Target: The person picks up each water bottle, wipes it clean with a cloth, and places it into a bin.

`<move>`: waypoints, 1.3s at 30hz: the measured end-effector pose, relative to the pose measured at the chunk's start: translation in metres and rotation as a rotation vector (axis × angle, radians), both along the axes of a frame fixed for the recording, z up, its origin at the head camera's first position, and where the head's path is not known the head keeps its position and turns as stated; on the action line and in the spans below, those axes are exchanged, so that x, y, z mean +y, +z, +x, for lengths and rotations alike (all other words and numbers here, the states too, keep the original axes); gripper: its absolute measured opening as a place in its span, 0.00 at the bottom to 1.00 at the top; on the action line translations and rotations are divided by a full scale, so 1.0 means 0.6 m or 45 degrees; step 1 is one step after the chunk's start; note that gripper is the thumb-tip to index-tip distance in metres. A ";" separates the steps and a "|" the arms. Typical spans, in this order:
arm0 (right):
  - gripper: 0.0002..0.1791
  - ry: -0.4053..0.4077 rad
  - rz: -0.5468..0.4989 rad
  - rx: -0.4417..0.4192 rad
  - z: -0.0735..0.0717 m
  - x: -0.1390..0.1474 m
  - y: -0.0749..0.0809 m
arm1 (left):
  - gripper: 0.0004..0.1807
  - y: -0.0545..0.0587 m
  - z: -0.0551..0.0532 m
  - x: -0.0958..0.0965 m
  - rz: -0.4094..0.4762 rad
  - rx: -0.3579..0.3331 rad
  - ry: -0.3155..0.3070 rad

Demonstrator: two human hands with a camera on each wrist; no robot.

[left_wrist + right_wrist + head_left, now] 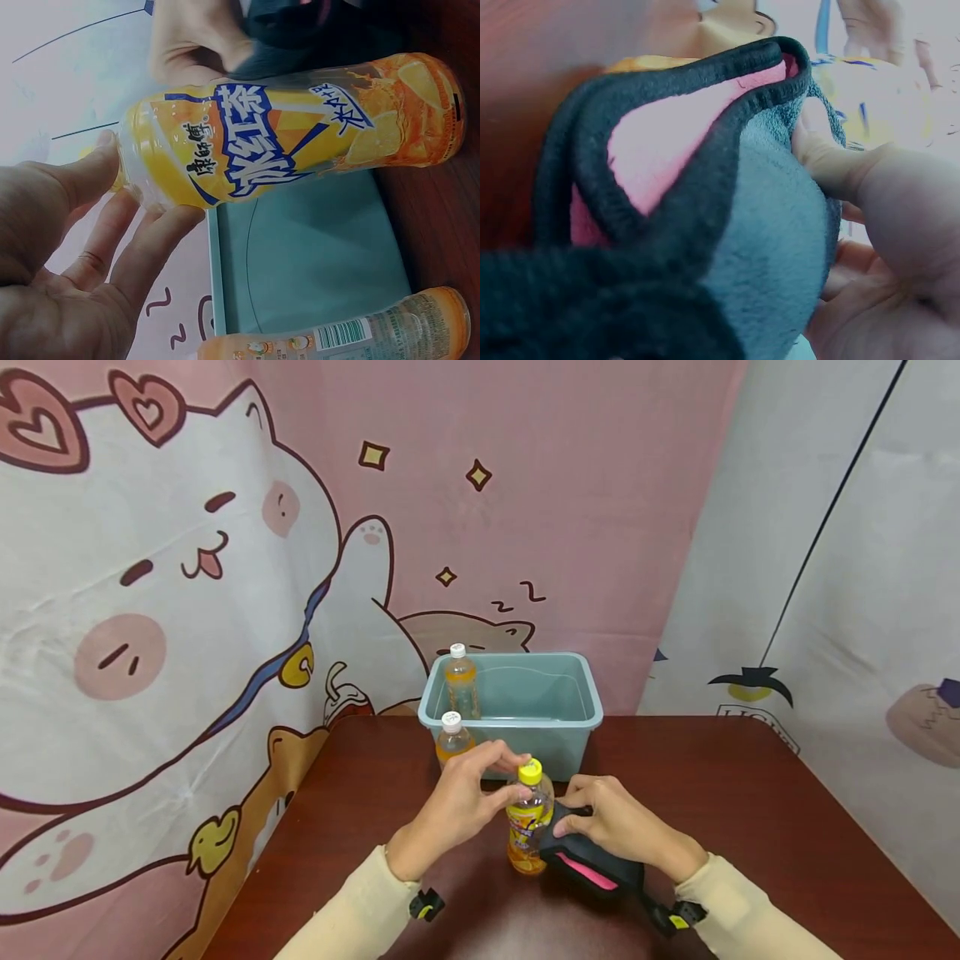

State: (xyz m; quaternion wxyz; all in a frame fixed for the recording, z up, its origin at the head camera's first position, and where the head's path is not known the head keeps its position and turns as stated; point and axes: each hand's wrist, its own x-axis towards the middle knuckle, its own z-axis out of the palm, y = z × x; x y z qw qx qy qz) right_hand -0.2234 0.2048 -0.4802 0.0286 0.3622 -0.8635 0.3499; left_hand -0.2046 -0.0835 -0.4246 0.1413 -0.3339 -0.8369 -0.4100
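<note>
An iced tea bottle [525, 837] with a yellow cap [530, 772] stands upright on the table. My left hand [472, 785] holds it at the top, fingers and thumb around the cap and neck, as the left wrist view also shows. In my right hand [615, 820] is a folded dark grey cloth [600, 870] with black edging and a pink inside. That cloth [772, 210] is pinched between thumb and fingers, right at the bottle's right side. The yellow label [255, 142] faces the left wrist camera.
Behind the hands sits a light blue plastic bin [517, 724]. A white-capped bottle with orange contents [462, 681] stands inside it, at the left. Another white-capped bottle [453, 745] is in front of the bin, partly hidden by the left hand. Dark red-brown table [750, 827] surrounds them.
</note>
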 end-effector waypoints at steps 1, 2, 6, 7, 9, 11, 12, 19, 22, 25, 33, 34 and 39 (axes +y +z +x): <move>0.16 -0.003 -0.007 0.007 0.001 0.001 0.007 | 0.17 -0.001 0.000 0.000 0.001 -0.005 -0.001; 0.16 -0.007 -0.014 0.012 0.003 0.003 0.014 | 0.17 -0.002 0.000 0.000 0.001 -0.010 -0.002; 0.17 -0.034 -0.056 0.060 0.007 0.005 0.039 | 0.17 -0.004 -0.002 -0.001 0.004 -0.023 -0.007; 0.18 -0.042 -0.069 0.068 0.008 0.005 0.045 | 0.17 -0.003 -0.002 -0.001 0.005 -0.023 -0.007; 0.19 -0.060 -0.097 0.092 0.010 0.004 0.057 | 0.17 -0.004 -0.002 -0.001 0.010 -0.026 -0.010; 0.21 -0.077 -0.130 0.119 0.011 0.001 0.068 | 0.17 -0.003 -0.003 -0.001 0.016 -0.026 -0.011; 0.21 -0.087 -0.148 0.128 0.011 -0.002 0.073 | 0.17 -0.002 -0.003 -0.001 0.018 -0.029 -0.011; 0.25 -0.115 -0.231 0.173 0.011 -0.025 0.087 | 0.17 -0.002 0.000 -0.001 0.031 -0.062 -0.003; 0.24 -0.128 -0.237 0.164 0.013 -0.029 0.088 | 0.17 -0.001 0.002 -0.001 0.025 -0.061 0.004; 0.24 -0.142 -0.235 0.148 0.016 -0.029 0.089 | 0.16 -0.001 0.003 -0.001 0.024 -0.054 -0.001; 0.24 -0.142 -0.216 0.127 0.018 -0.024 0.087 | 0.17 -0.003 0.004 -0.002 0.031 -0.061 -0.007; 0.23 -0.143 -0.210 0.131 0.018 -0.023 0.086 | 0.17 -0.003 0.003 -0.002 0.030 -0.066 -0.006; 0.19 -0.149 -0.185 0.120 0.017 -0.012 0.077 | 0.17 -0.002 0.003 0.000 0.023 -0.076 -0.006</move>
